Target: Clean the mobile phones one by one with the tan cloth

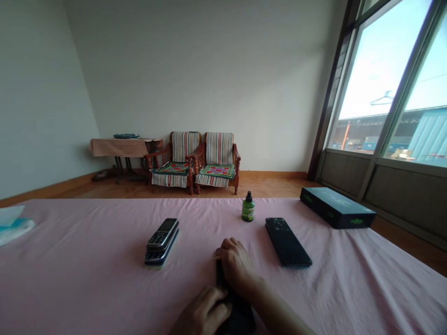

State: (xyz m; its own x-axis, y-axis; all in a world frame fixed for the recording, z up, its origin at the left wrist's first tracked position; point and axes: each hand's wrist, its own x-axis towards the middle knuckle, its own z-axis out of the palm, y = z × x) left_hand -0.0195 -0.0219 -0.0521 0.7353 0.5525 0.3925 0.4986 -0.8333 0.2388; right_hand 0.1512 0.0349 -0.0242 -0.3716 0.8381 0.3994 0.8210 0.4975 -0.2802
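A flat, black, phone-like slab (pixel 239 312) lies on the pink cloth right in front of me, partly covered by both hands. My right hand (pixel 235 265) is closed, its curled fingers at the slab's far end. Nearer to me, my left hand (pixel 206 311) grips the slab's left side, thumb and fingers bent; its fingertips are partly hidden. To the left, several old keypad phones (pixel 163 239) are stacked. On the right lies a pile of dark smartphones (pixel 287 243). A small green bottle (pixel 248 207) with a black cap stands upright beyond my hands.
The pink cloth (pixel 94 260) is wrinkled at the right. A black box (pixel 337 207) lies at the far right edge, and a white-and-blue packet (pixel 16 225) at the far left. Beyond are two wooden armchairs (pixel 218 158), a side table (pixel 118 148) and a large window (pixel 370 83).
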